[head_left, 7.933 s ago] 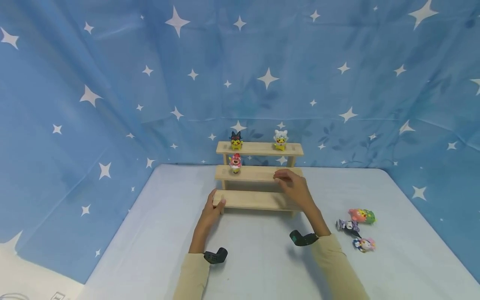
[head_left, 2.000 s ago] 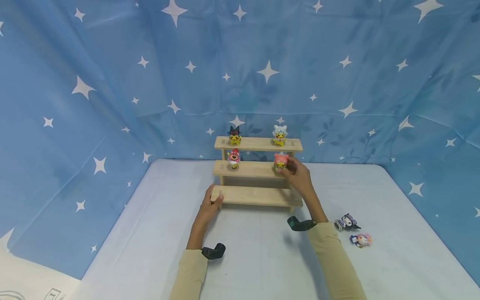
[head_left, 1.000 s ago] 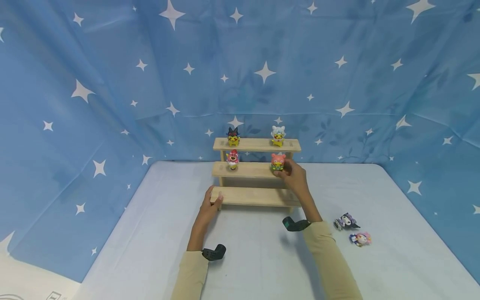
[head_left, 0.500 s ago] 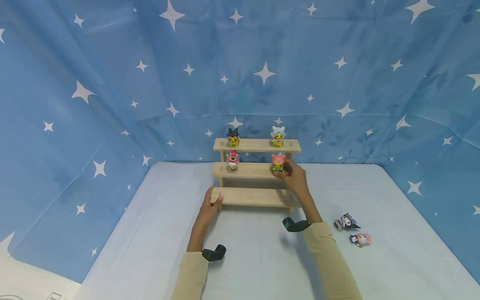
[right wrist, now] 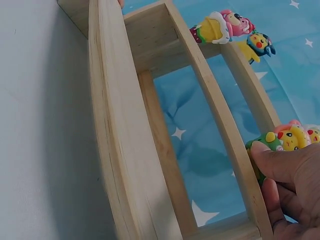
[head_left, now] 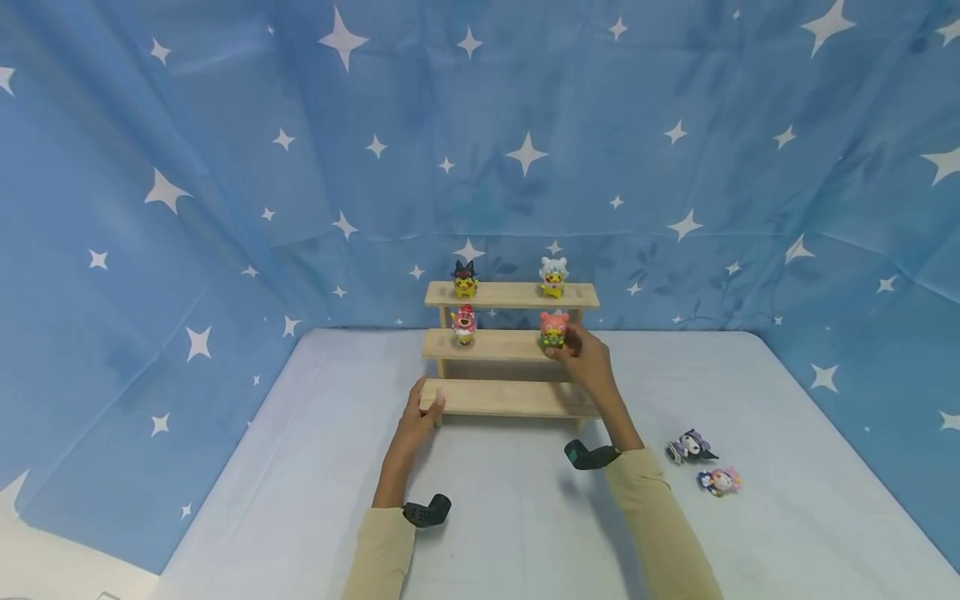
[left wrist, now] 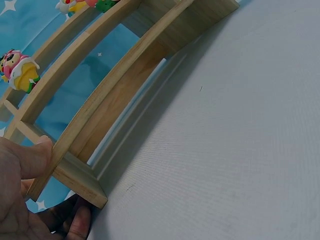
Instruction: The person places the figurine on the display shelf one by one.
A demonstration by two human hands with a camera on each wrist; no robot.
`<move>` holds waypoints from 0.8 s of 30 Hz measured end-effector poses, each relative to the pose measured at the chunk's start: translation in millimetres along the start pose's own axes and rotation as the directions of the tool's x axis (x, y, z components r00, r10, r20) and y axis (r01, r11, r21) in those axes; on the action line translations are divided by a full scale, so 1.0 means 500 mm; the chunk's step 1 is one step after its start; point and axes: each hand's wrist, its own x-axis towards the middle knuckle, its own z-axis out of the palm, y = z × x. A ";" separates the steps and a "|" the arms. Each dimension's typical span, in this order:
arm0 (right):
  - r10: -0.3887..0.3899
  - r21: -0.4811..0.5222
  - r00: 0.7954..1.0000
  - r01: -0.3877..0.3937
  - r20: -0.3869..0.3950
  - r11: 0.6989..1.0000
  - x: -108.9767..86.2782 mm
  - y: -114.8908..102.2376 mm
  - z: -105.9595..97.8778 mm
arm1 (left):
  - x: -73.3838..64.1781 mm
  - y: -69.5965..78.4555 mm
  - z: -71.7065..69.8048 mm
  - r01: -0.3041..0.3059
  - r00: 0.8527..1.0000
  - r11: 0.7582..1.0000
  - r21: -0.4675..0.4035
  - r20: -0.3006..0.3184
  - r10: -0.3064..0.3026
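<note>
The step in hand looks like settling a pink-and-green figurine with a yellow face (head_left: 553, 330) on a three-tier stand of pale wood (head_left: 510, 398). That figurine is upright at the right part of the middle board, below its white-hooded neighbour; whether its base bears fully on the wood is hard to tell. The right hand (head_left: 588, 362) pinches it from the right side, thumb against the green part (the right wrist view shows this best). The left hand (head_left: 416, 425) grips the left end of the lowest board, thumb above and fingers below, probably to steady the stand.

The next move, I judge, calls for the pinch to loosen gently so the figurine doesn't tip.

Counting up: three boards and six figurines. Two stand on the top board, one yellow with a black-eared hood (head_left: 465, 282) and one yellow with a white fluffy hood (head_left: 553, 279). Two are on the middle board, the pinched one and a pink-and-white one with a red cap (head_left: 464, 326). Two lie on the white-covered table (head_left: 495, 533), near each other: one purple, white and black (head_left: 691, 447), one pink, white and blue (head_left: 720, 481).
</note>
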 end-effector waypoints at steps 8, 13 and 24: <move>-0.019 0.019 1.000 0.019 0.020 1.000 -0.012 -0.001 -0.009 | 0.000 0.000 0.002 -0.003 1.000 1.000 -0.009 0.003 0.003; -0.014 0.037 0.999 0.013 0.029 0.999 -0.018 0.001 -0.017 | -0.002 -0.001 0.001 -0.004 1.000 1.000 -0.006 -0.001 0.004; -0.077 0.075 0.996 0.079 -0.033 0.994 -0.055 0.027 -0.054 | -0.002 0.000 -0.001 0.010 1.000 1.000 0.005 0.001 -0.010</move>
